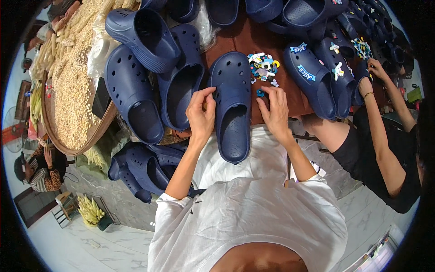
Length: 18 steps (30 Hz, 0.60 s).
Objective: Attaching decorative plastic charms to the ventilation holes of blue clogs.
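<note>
Nearest to you, your white shirt [253, 204] fills the lower middle of the view, and both your bare forearms rise from it toward the table. Between your hands lies a navy blue clog [232, 106], toe pointing away from you, its heel end hanging toward your chest over the edge of the brown table [235, 38]. Your left hand [201, 113] grips the clog's left rim, thumb and fingers curled and pinched on it. Your right hand [274, 111] rests just right of the clog, fingers bent and close together, the fingertips touching the clog's right edge near a small blue charm [260, 92]; you cannot tell whether they pinch it.

Just beyond your right hand sits a small heap of colourful shoe charms [263, 68] on the table. To the left, several more navy clogs [136, 90] lie side by side, with others piled lower left. To the right, decorated clogs [317, 77] already carry charms, and a person in black reaches a hand [376, 68] toward them. Far left, a round woven tray [97, 129] holds pale corn kernels [74, 81].
</note>
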Tool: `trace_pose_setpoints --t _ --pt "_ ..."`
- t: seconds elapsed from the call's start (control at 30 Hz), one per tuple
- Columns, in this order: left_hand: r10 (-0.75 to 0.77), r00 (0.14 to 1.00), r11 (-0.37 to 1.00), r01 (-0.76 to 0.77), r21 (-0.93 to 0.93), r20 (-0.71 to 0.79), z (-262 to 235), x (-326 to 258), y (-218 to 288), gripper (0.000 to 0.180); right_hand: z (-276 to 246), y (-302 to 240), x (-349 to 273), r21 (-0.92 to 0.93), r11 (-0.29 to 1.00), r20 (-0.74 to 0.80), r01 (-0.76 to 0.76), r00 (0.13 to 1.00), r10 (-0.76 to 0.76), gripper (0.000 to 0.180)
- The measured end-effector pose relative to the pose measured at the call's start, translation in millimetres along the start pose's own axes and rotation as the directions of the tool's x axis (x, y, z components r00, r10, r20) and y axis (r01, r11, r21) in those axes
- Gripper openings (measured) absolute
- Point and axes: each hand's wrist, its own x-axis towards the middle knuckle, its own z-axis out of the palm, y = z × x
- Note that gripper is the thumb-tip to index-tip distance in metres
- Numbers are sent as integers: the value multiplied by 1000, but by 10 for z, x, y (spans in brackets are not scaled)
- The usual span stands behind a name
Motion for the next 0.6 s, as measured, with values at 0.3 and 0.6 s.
trace_pose_setpoints --t 0.3,0.6 --pt "-80 997 979 82 -188 20 4 287 391 16 26 60 212 225 959 -48 -174 981 189 24" --pt "457 826 886 -457 -83 329 484 352 938 27 -212 -267 370 667 -596 624 -447 772 120 39"
